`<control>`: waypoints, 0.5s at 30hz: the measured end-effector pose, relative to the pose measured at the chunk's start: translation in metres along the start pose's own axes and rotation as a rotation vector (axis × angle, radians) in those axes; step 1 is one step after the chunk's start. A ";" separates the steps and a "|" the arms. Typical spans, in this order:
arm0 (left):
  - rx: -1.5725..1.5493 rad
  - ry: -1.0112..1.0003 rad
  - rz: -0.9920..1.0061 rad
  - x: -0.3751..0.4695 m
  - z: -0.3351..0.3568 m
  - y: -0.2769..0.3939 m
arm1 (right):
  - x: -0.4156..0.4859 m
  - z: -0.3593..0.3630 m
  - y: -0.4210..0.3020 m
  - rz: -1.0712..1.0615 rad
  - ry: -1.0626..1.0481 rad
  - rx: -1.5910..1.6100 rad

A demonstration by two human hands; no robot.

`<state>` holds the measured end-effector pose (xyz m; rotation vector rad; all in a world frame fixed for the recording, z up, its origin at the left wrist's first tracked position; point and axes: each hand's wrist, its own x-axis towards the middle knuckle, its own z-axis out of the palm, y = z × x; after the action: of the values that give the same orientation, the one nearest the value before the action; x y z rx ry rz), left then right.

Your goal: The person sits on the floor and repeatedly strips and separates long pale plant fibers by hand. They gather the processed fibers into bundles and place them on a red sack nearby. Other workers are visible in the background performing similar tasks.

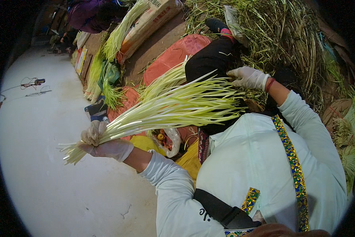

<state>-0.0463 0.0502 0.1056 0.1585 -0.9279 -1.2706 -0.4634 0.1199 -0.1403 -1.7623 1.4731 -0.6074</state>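
Note:
My left hand [101,143], in a thin whitish glove, grips a long bunch of blanched yellow chives or garlic shoots [168,106] near its white stem ends. The stem ends stick out past my fist, and the yellow leaves fan out across my lap. Beside the leaf tips is my gloved right hand [248,77], fingers partly bent and apart, with nothing visible in it. Whether it touches the outermost leaves is hard to tell. Under the held bunch, another bunch of the same shoots [162,81] lies on red sacking [174,56], against my dark-trousered leg [208,60].
A heap of loose green and dry stalks [281,44] covers the upper right. More shoots [125,32] lean on a long printed carton [150,26] at the top. A pale wall [47,133] rises at left. A clear plastic bag [173,142] and yellow cloth [189,160] lie near my left arm.

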 end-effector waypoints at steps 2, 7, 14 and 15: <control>-0.055 -0.040 -0.037 -0.001 0.001 0.002 | 0.009 0.010 0.001 0.028 -0.060 -0.071; -0.115 -0.027 -0.128 0.000 -0.005 -0.005 | 0.031 0.014 0.022 0.186 0.074 -0.375; 0.029 0.143 0.058 0.027 -0.021 0.003 | -0.007 -0.015 0.093 0.755 -0.085 -0.458; -0.029 0.130 0.064 0.030 -0.022 0.006 | -0.013 -0.024 0.100 0.727 -0.051 -0.408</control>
<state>-0.0272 0.0179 0.1106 0.1852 -0.7967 -1.1999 -0.5458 0.1207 -0.2026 -1.3401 2.1378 0.1224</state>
